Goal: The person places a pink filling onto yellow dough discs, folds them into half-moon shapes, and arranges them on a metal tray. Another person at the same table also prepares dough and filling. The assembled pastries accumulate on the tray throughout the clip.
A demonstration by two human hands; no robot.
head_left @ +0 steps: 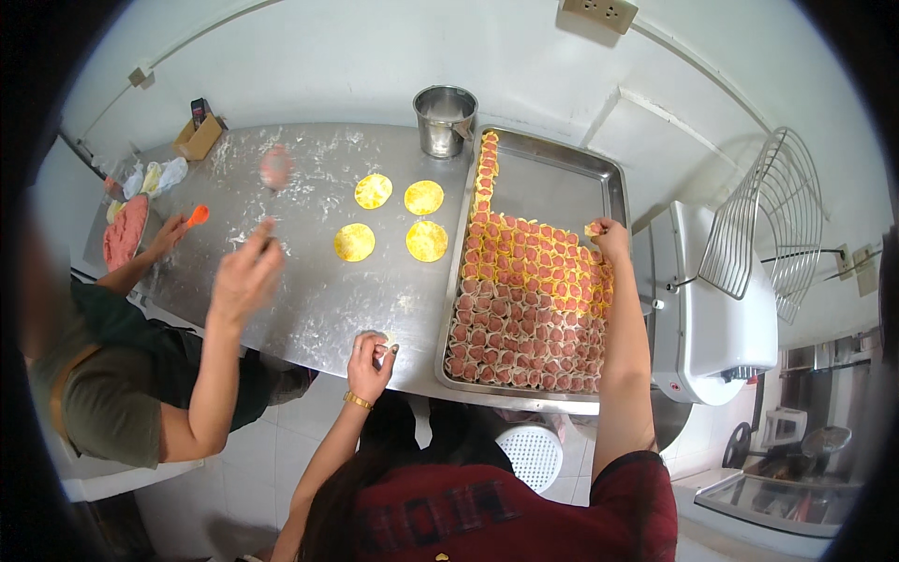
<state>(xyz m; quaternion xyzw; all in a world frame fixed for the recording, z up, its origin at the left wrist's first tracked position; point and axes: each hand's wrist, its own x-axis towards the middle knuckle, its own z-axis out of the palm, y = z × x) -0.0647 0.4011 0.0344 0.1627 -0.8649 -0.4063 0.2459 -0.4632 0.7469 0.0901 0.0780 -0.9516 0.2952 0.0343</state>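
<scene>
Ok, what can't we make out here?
All in the head view:
Small pale piece at the left hand: mostly covered by fingers.
Yellow dumpling at the right hand: partly behind fingers.
Co-worker's nearer hand: motion blur.
Pink blob: blurred, identity unclear.
Co-worker's face: blurred.

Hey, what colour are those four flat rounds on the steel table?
The flat rounds are yellow with a mottled look, seen best in the head view.

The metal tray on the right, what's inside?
Rows of pink-filled dumplings cover the front of the tray, pale nearest, yellow beyond; bare metal shows farther back. The floor beneath the dumplings is hidden, and the right forearm hides part of the right side.
</scene>
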